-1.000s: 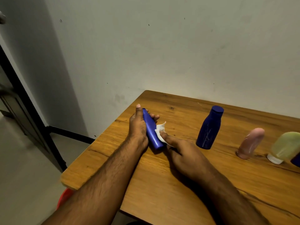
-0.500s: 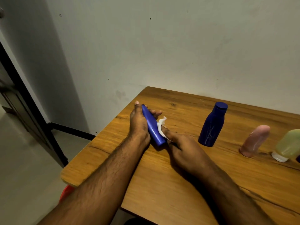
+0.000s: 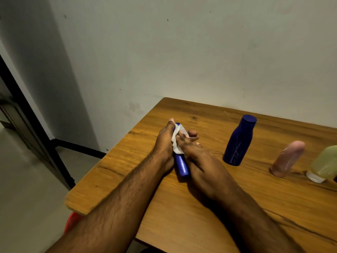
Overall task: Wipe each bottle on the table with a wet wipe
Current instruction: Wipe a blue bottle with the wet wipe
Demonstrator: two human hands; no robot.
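A slim blue bottle (image 3: 181, 166) lies tilted on the wooden table (image 3: 191, 207), its lower end toward me. My left hand (image 3: 164, 141) grips its upper part from the left side. My right hand (image 3: 198, 157) presses a white wet wipe (image 3: 175, 141) against the upper part of the bottle, fingers laid over it. A dark blue bottle (image 3: 238, 141) stands upright to the right. Further right a pink bottle (image 3: 287, 158) and a pale green bottle (image 3: 323, 164) with a white cap stand cap-down.
The table's left edge (image 3: 109, 161) drops to a grey floor. A plain wall (image 3: 200, 61) backs the table. A black frame (image 3: 36, 128) stands at the left. Something red (image 3: 72, 221) shows under the table's near left corner.
My right hand has slid the wipe up along the blue bottle toward its top, so the bottle's lower end now shows bare. The left hand keeps its hold.
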